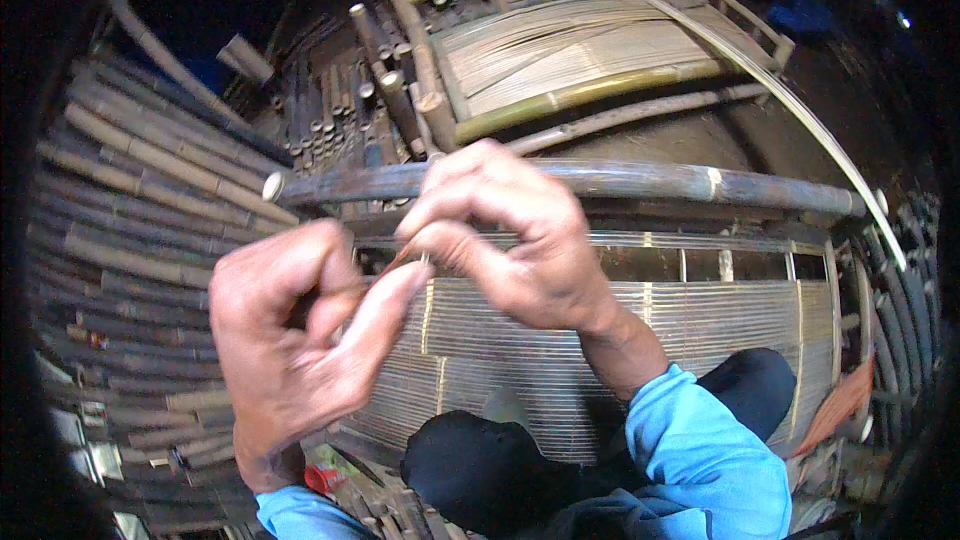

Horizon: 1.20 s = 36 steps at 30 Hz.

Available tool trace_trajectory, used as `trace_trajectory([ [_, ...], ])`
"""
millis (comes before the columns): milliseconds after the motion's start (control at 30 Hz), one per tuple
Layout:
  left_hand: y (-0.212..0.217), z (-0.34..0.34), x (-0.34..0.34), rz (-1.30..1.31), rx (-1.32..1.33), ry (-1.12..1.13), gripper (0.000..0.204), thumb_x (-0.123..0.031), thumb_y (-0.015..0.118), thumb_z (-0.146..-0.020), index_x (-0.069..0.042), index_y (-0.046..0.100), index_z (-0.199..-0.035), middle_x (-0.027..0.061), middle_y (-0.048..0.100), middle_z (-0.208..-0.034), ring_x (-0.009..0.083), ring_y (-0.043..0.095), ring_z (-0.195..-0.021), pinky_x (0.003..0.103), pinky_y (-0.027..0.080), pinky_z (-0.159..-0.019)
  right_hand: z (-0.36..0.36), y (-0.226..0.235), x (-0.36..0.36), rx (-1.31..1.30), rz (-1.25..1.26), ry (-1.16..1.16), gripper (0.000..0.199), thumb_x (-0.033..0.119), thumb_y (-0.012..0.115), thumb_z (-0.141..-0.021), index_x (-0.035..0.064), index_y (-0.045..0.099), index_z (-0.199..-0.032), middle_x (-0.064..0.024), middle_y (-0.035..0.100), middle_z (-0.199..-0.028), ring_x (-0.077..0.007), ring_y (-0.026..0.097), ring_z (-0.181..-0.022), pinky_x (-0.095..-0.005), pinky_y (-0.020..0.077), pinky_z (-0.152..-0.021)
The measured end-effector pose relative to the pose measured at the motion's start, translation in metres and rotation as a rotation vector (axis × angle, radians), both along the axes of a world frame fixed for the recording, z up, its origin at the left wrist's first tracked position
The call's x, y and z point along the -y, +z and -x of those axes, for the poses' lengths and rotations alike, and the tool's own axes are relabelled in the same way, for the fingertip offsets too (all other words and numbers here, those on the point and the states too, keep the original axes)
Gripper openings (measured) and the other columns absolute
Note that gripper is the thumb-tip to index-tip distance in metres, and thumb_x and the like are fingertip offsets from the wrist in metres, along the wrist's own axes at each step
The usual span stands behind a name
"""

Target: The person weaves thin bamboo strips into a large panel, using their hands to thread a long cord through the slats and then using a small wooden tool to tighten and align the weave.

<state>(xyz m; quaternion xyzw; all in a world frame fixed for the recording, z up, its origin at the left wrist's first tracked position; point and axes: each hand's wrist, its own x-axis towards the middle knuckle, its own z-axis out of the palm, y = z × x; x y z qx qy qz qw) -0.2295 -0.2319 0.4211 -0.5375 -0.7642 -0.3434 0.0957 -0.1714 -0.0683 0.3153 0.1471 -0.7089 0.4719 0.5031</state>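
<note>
My left hand (300,330) and my right hand (510,240) are raised close together over a slatted bamboo panel (530,325). Both are closed in a pinch, thumbs against bent fingers. A thin orange-brown strip (402,258) shows between the fingertips, stretched from one hand to the other. Its ends are hidden in the fingers. Narrow pale slats make up the panel, crossed by several lighter bindings, and it lies in a frame in front of my knees. Beyond my right hand, a thick dark bamboo pole (640,180) runs across the frame.
A bamboo bench (580,105) with a slatted seat stands at the far side. Long bamboo poles (150,180) are piled at the left. One long pale strip (800,120) leans at the right, above an orange-brown bundle (840,405). Something red (322,480) lies near my left sleeve.
</note>
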Motion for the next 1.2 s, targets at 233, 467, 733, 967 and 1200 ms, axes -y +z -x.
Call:
trace_trajectory([
  [233,0.014,-0.032,-0.006,-0.172,0.110,-0.163,0.048,0.017,0.065,-0.075,-0.010,0.031,-0.054,-0.0018,0.036,-0.050,0.0078,0.033,-0.044,0.025,0.025,-0.044,-0.014,0.004,0.024,-0.089,0.096,0.260,0.012,0.008,0.074,-0.088,0.0008,0.068,-0.096,-0.0112,0.064,-0.096,-0.0245,0.064,-0.088,-0.0335,0.0513,-0.076],
  [467,0.010,0.027,-0.017,-0.015,-0.111,0.046,0.013,-0.007,0.067,-0.092,0.002,0.059,-0.086,0.0043,0.055,-0.082,0.0108,0.048,-0.068,0.023,0.038,-0.062,-0.003,-0.001,0.003,0.019,0.053,0.076,0.016,0.011,0.068,-0.091,-0.0007,0.057,-0.089,-0.0147,0.056,-0.084,-0.0325,0.058,-0.079,-0.0415,0.0459,-0.070],
  [733,-0.090,0.059,-0.039,-0.132,0.896,-0.170,0.028,-0.008,0.067,-0.095,0.005,0.064,-0.120,0.0053,0.070,-0.091,0.0038,0.060,-0.071,0.017,0.044,-0.056,0.013,-0.029,-0.023,0.210,0.119,-0.147,0.014,0.007,0.067,-0.089,-0.0024,0.058,-0.093,-0.0152,0.060,-0.079,-0.0253,0.063,-0.067,-0.0364,0.0498,-0.061],
  [967,-0.139,0.087,-0.029,-0.346,0.785,0.160,0.012,-0.001,0.077,-0.086,0.005,0.074,-0.096,0.0054,0.072,-0.082,0.0056,0.063,-0.067,0.018,0.048,-0.057,0.046,-0.067,-0.034,0.321,0.808,0.368,0.023,-0.001,0.074,-0.086,0.0038,0.054,-0.096,-0.0046,0.067,-0.091,-0.0085,0.065,-0.086,-0.0226,0.0545,-0.076],
  [1200,-0.173,0.092,-0.030,-0.379,1.062,-0.035,0.026,0.002,0.065,-0.088,0.008,0.069,-0.113,0.0141,0.071,-0.104,0.0153,0.067,-0.090,0.029,0.054,-0.084,0.067,-0.085,-0.007,0.275,0.483,0.199,0.026,-0.003,0.072,-0.085,0.0013,0.047,-0.091,-0.0120,0.070,-0.088,-0.0126,0.071,-0.074,-0.0250,0.0584,-0.065],
])
